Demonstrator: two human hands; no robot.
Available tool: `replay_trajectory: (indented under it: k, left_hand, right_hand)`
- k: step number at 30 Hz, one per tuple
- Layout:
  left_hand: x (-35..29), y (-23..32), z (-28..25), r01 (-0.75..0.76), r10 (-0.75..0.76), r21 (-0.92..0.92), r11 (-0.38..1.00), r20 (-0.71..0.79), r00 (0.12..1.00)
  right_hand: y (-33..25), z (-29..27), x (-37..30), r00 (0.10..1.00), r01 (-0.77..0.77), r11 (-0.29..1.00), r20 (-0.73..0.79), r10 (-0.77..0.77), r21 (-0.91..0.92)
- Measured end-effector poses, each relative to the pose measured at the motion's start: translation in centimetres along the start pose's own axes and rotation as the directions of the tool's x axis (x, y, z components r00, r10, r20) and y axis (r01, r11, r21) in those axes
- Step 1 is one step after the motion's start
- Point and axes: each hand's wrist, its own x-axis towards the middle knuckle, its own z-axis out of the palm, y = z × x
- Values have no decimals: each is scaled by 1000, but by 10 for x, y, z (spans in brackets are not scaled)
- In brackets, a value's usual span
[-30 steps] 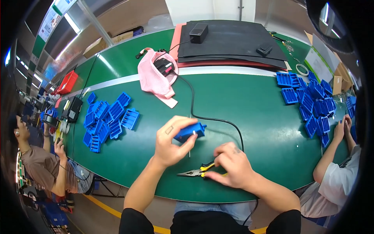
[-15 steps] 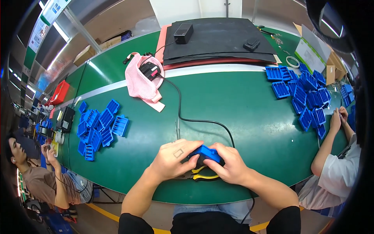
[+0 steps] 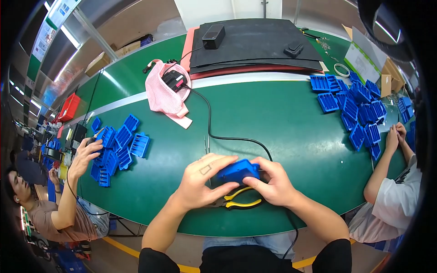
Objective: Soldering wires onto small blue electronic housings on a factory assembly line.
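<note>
Between my two hands, just above the green table (image 3: 177,145), is a blue plastic box (image 3: 239,171). My left hand (image 3: 205,180) grips its left end with the fingers behind and the thumb in front. On the opposite end, my right hand (image 3: 269,180) pinches it between thumb and fingers. Yellow-and-black handled pliers (image 3: 243,205) lie on the table right under the box, partly covered by my left hand. Behind my left hand lie thin metal tweezers (image 3: 207,145). A black cable (image 3: 241,140) runs past the box and down behind my right hand.
Piles of blue slotted trays lie at the left (image 3: 123,136) and right (image 3: 357,107). A pink cloth bag (image 3: 166,95) with a black device sits at the back, beside stacked black sheets (image 3: 255,45). Co-workers sit on both sides; the left one's hand (image 3: 83,157) reaches to the left pile.
The blue box has been turned in my hands, so its broad blue face now shows. More of the pliers' handles is visible. The left co-worker's hand has moved to the left pile.
</note>
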Motion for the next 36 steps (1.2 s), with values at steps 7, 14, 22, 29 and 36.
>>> replay_trajectory:
  k: [7,14,22,29,36]
  left_hand:
    - [-5,-9,-2,-62,46,175,983,95,994]
    - [-7,-10,-10,36,-37,5,999,143,989]
    - [-3,-5,-21,223,-173,-188,957,249,953]
    - [0,-3,-1,170,-157,-216,961,79,984]
    - [-8,6,23,218,-218,-168,961,17,976]
  right_hand:
    - [-2,-7,3,1000,20,987,-12,-22,-163]
    - [-4,-12,5,995,65,991,82,-55,-118]
    - [-5,-21,8,979,81,991,193,-60,-104]
    - [-4,-8,3,997,-81,971,16,80,226]
    - [-2,-2,0,993,-114,907,45,105,406]
